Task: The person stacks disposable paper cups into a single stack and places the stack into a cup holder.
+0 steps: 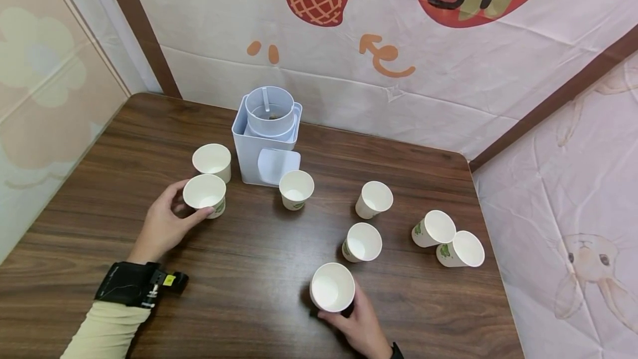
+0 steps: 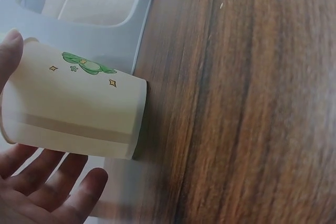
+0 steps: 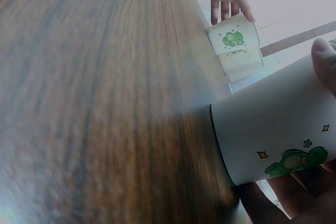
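Gripping a cup (image 1: 204, 193) each are the left hand (image 1: 166, 220) and right hand (image 1: 356, 323); a blue container (image 1: 271, 127) holds dark bits (image 1: 273, 117).

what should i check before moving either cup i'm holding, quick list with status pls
1. Left grip around the left-hand white tapered paper cup: ok, thumb and fingers on opposite sides.
2. Right grip around the right-hand white tapered paper cup: ok, thumb and fingers on its wall.
3. Both held cups mouth up: ok.
4. Left-hand cup apart from the white paper cup behind it: cannot tell, they overlap in view.
5. Space just beyond the right-hand cup free: not ok, another white paper cup stands there.
6. Held cups' bases off the brown wood-grain table: cannot tell.
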The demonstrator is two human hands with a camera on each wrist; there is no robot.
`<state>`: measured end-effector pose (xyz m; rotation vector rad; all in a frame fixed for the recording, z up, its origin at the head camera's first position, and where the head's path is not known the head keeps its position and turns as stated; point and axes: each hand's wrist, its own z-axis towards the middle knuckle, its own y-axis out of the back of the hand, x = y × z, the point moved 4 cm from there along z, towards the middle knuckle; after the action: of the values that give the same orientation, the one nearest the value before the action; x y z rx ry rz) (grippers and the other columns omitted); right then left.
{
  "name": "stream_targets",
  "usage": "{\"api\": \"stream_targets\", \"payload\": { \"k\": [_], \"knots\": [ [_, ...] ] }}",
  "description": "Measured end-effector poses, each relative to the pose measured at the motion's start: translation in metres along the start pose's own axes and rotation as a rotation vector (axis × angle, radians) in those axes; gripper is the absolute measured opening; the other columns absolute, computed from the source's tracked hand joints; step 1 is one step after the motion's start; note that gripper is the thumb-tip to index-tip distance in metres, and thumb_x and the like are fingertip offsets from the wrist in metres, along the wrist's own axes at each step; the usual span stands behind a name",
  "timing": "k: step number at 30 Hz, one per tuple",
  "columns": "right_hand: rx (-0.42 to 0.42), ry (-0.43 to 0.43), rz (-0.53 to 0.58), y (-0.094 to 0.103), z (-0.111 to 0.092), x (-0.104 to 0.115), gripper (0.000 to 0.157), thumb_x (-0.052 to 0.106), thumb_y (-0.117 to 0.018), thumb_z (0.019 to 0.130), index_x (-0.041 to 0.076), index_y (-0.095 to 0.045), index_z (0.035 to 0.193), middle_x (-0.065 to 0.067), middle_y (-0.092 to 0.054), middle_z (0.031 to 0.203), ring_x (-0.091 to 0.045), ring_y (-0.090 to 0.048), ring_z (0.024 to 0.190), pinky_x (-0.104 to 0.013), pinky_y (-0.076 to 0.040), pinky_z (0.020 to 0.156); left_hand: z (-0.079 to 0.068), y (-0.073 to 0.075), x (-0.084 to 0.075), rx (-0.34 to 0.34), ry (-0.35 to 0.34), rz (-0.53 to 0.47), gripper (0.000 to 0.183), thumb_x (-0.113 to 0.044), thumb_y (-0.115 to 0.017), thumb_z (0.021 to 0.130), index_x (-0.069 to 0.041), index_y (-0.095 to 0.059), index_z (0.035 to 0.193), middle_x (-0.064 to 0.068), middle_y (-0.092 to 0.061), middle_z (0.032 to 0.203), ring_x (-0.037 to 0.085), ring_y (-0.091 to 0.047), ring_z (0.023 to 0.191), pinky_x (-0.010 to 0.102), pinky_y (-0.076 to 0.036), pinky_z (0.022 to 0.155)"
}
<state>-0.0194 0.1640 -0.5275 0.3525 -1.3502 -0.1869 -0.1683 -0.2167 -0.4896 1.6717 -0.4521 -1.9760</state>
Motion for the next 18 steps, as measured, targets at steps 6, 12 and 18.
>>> {"api": "stream_targets", "payload": {
  "k": [6,12,18],
  "knots": [
    [0.008,-0.009,0.007,0.000,-0.001,0.000,0.073,0.024,-0.081,0.072,0.011,-0.046,0.136,-0.010,-0.059,0.126,-0.023,-0.056,0.114,-0.031,-0.044,0.098,-0.001,0.002,-0.001,-0.015,-0.031,-0.022,0.075,-0.027,-0.080,0.073,-0.003,-0.048,0.136,0.016,-0.056,0.126,-0.008,-0.046,0.100,0.006,-0.042,0.077],
    [0.004,-0.006,-0.005,0.001,0.000,0.005,0.074,0.016,-0.082,0.070,0.005,-0.046,0.134,-0.014,-0.060,0.125,-0.025,-0.057,0.113,-0.030,-0.045,0.097,-0.003,0.004,-0.001,-0.022,-0.039,-0.026,0.074,-0.023,-0.081,0.073,-0.003,-0.048,0.136,0.016,-0.056,0.125,-0.010,-0.046,0.099,0.005,-0.042,0.076],
    [-0.018,0.000,-0.007,0.002,0.002,0.018,0.075,0.003,-0.082,0.065,-0.001,-0.048,0.131,-0.015,-0.061,0.122,-0.017,-0.057,0.111,-0.031,-0.047,0.094,-0.006,0.007,-0.012,-0.029,-0.064,-0.027,0.073,-0.022,-0.081,0.072,-0.003,-0.049,0.135,0.015,-0.056,0.124,-0.010,-0.046,0.099,0.003,-0.042,0.075]
  ]
}}
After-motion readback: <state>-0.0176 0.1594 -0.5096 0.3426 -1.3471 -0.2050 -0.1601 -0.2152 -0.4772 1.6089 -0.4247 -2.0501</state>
